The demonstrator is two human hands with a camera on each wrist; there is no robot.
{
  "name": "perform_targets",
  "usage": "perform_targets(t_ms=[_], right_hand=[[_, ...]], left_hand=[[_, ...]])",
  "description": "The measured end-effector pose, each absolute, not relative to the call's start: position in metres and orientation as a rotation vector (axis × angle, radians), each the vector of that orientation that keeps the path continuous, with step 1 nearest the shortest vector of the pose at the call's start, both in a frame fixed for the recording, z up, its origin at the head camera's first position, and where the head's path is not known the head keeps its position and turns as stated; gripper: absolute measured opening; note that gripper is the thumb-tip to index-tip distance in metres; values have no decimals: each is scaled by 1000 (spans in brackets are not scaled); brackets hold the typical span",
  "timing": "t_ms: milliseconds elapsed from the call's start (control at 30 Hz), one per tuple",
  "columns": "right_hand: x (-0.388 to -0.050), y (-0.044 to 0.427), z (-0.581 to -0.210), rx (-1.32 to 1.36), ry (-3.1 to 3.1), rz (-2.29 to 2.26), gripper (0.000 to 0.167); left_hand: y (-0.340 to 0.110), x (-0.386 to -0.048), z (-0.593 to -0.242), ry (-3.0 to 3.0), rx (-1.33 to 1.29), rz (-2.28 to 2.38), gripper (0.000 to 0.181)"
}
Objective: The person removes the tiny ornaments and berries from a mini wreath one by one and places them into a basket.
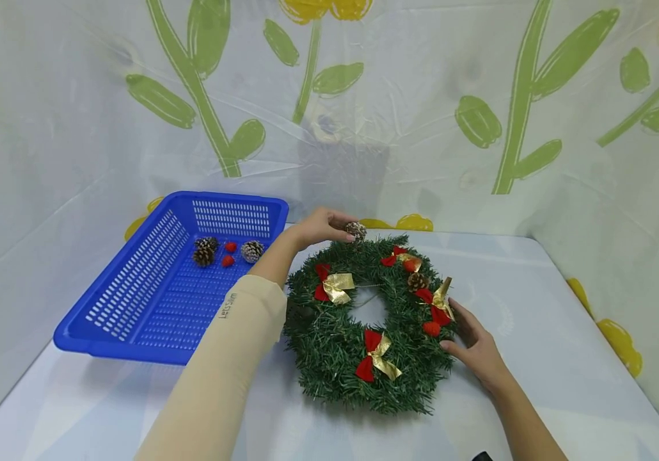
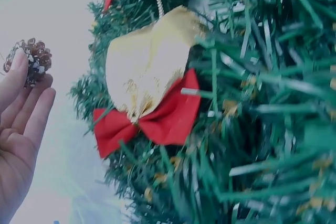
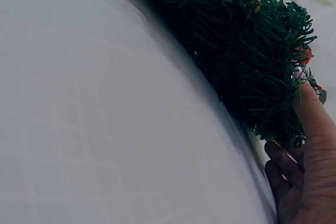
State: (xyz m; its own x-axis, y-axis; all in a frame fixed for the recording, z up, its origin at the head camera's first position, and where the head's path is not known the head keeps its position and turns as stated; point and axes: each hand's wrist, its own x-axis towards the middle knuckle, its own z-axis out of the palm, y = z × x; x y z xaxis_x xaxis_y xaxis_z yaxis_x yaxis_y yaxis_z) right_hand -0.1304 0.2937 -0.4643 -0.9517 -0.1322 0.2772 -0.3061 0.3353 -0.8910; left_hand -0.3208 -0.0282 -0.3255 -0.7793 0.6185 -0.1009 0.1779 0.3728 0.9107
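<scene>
A green wreath (image 1: 329, 346) with red and gold bows (image 1: 377, 356), red berries and a brown pinecone (image 1: 418, 282) lies on the table. My left hand (image 1: 322, 228) pinches a snow-tipped pinecone (image 1: 356, 231) between thumb and fingers at the wreath's far edge. In the left wrist view the pinecone (image 2: 34, 62) shows at the fingertips of the hand (image 2: 21, 124), beside a gold and red bow (image 2: 147, 124). My right hand (image 1: 477, 349) grips the wreath's right edge; the right wrist view shows its thumb (image 3: 313, 111) against the greenery (image 3: 252, 72) and fingers beneath.
A blue basket (image 1: 116, 351) stands left of the wreath, holding several pinecones (image 1: 252, 251) and two red berries (image 1: 228, 260). Behind the table (image 1: 502, 282) hangs a pale sheet (image 1: 410, 128) with painted leaves and yellow flowers. A small black object (image 1: 482, 456) shows at the bottom edge.
</scene>
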Motion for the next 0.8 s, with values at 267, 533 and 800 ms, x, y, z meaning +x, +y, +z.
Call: perform_targets(t_ms=[267,533,800], right_hand=[[-130,293,-464,399,-2439,1682,76],[-130,293,-463,400,-2437,1683,76],[-129,293,-462,377,-2455,1681,76]], left_hand=[[-46,-322,-315,2203,716,1401,51],[-68,-322,-305,2252,714,1402,52],[-88,-321,-303,2236,687,1502,49]])
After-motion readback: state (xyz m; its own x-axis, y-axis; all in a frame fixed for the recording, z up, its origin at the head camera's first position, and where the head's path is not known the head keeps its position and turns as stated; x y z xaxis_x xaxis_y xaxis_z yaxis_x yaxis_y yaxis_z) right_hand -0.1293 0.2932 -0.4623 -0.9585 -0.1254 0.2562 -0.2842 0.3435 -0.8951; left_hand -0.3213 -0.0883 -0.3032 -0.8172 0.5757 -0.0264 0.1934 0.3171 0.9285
